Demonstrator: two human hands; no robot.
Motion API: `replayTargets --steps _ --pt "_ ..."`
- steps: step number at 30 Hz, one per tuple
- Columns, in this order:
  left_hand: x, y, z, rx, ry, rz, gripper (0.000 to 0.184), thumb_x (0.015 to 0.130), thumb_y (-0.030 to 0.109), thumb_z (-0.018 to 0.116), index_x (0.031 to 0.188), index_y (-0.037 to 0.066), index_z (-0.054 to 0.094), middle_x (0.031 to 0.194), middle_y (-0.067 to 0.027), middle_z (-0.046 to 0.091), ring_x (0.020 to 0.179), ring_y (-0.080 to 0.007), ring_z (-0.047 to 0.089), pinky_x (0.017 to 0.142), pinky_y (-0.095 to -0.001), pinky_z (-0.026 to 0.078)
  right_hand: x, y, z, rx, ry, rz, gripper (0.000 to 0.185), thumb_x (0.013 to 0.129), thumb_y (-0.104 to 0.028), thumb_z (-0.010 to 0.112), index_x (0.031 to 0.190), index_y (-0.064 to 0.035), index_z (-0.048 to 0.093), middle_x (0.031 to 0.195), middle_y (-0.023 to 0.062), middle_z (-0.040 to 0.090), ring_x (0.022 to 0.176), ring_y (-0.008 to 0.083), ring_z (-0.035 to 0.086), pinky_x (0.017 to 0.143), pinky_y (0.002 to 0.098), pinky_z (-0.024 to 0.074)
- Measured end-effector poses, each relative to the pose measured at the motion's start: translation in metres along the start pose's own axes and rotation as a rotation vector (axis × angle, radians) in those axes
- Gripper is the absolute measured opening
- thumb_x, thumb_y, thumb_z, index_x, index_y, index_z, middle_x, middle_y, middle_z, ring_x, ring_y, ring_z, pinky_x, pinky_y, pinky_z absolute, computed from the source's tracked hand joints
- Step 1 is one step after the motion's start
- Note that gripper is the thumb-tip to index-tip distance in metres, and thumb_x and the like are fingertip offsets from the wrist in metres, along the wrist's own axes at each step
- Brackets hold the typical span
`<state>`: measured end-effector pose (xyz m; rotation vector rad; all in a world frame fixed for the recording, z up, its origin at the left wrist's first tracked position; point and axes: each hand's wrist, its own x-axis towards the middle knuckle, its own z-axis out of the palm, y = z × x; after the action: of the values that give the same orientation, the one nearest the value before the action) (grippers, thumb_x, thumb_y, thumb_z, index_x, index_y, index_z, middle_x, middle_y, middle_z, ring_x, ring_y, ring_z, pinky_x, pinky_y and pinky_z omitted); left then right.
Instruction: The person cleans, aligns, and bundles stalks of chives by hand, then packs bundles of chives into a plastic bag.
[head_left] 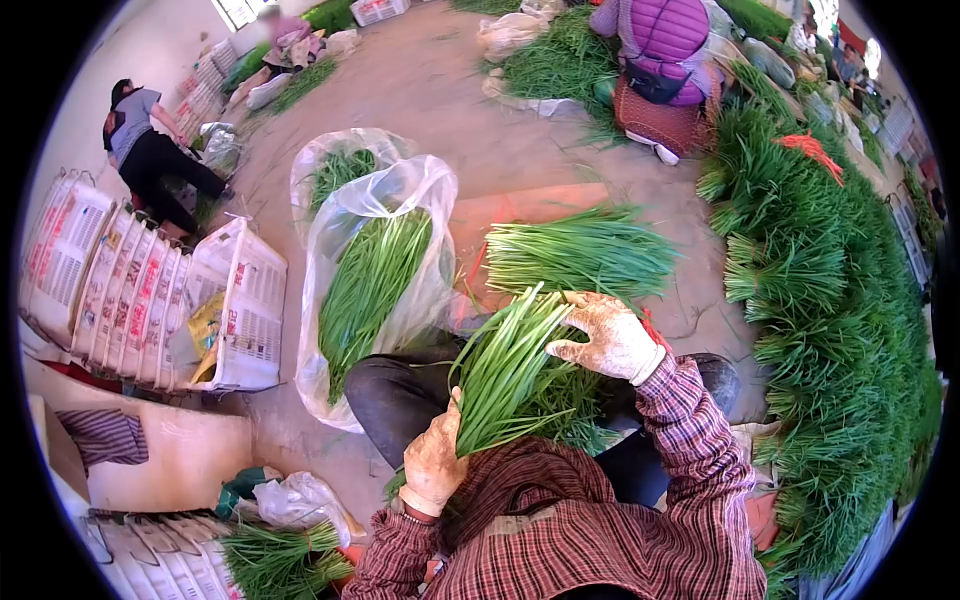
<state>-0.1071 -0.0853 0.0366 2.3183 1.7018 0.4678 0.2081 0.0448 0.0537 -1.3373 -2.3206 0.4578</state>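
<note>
A loose bunch of long green chives (510, 365) lies slanted above my lap. My left hand (435, 462), in a stained pale glove, is closed around its lower left side. At the upper right edge of the bunch is my right hand (612, 335), gloved too, its thumb and fingers spread apart beside the stems. More chives (570, 405) rest underneath, partly covered by the bunch. Just beyond my hands, a neat pile of chives (580, 252) lies on an orange-brown board (530, 203), pale ends to the left.
To the left, a clear plastic bag (440, 190) holds chives. White plastic crates (255, 305) stand farther left. Tied chive bundles (800, 270) line the right side, with red ties (812, 155) on top. Other people, one in a purple jacket (668, 40), work farther back.
</note>
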Motion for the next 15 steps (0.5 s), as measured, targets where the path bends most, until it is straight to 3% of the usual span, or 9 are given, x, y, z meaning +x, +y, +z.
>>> replayTargets --steps 4,8,9,10,12,14,15 --pt "0.002 -0.004 -0.006 0.011 0.014 0.054 0.103 0.066 0.001 0.074 0.159 0.009 0.030 0.110 -0.0111 0.066 0.089 -0.0306 0.068 0.075 -0.0376 0.056 0.000 0.009 0.020 0.114 -0.055 0.128 0.051 0.092 -0.049 0.067 0.128 -0.0132 0.068 0.148 0.0242 0.051 0.137 0.0400 0.047 0.115 0.0481 0.0351" --pt "0.004 -0.006 -0.013 0.000 0.000 0.062 0.101 0.066 0.000 0.073 0.158 0.010 0.033 0.113 -0.0117 0.066 0.089 -0.0312 0.068 0.076 -0.0382 0.056 0.001 0.012 0.025 0.051 0.079 0.148 0.045 0.085 -0.032 0.075 0.124 -0.0122 0.069 0.126 0.0178 0.067 0.119 0.0369 0.061 0.105 0.0455 0.0455" --pt "0.005 -0.008 -0.015 -0.003 -0.010 0.083 0.100 0.066 0.000 0.073 0.158 0.010 0.035 0.115 -0.0121 0.066 0.090 -0.0320 0.068 0.076 -0.0383 0.056 0.002 0.012 0.016 -0.003 0.149 0.015 0.031 0.079 -0.022 0.077 0.107 -0.0103 0.072 0.111 0.0127 0.072 0.103 0.0352 0.066 0.094 0.0443 0.0516" --pt "0.005 -0.010 -0.016 -0.005 -0.021 0.104 0.099 0.067 -0.001 0.073 0.157 0.011 0.036 0.116 -0.0125 0.066 0.091 -0.0328 0.068 0.077 -0.0384 0.056 0.001 0.028 0.018 -0.034 0.212 -0.063 0.020 0.081 -0.015 0.075 0.099 -0.0096 0.069 0.110 0.0093 0.072 0.103 0.0330 0.067 0.093 0.0435 0.0517" --pt "-0.001 -0.016 -0.016 -0.062 0.007 0.075 0.096 0.068 -0.001 0.073 0.156 0.009 0.037 0.119 -0.0131 0.066 0.093 -0.0307 0.069 0.078 -0.0369 0.056 -0.006 0.048 0.013 0.022 0.245 0.174 0.014 0.082 -0.016 0.074 0.091 -0.0089 0.067 0.108 0.0109 0.072 0.099 0.0329 0.067 0.088 0.0429 0.0535" --pt "-0.008 -0.030 -0.010 -0.119 0.029 0.059 0.093 0.070 -0.001 0.074 0.155 0.006 0.038 0.122 -0.0137 0.066 0.095 -0.0287 0.070 0.078 -0.0355 0.056 -0.011 0.053 -0.003 -0.135 0.013 0.530 0.017 0.085 -0.023 0.071 0.092 -0.0085 0.067 0.107 0.0126 0.071 0.100 0.0329 0.067 0.087 0.0415 0.0541" --pt "-0.009 -0.035 -0.008 -0.314 0.020 -0.016 0.088 0.075 0.000 0.074 0.155 0.004 0.037 0.123 -0.0147 0.067 0.092 -0.0247 0.070 0.077 -0.0339 0.056 -0.018 0.064 -0.001 -0.179 -0.048 0.566 0.026 0.088 -0.033 0.069 0.098 -0.0091 0.069 0.109 0.0136 0.071 0.103 0.0332 0.068 0.089 0.0415 0.0539"
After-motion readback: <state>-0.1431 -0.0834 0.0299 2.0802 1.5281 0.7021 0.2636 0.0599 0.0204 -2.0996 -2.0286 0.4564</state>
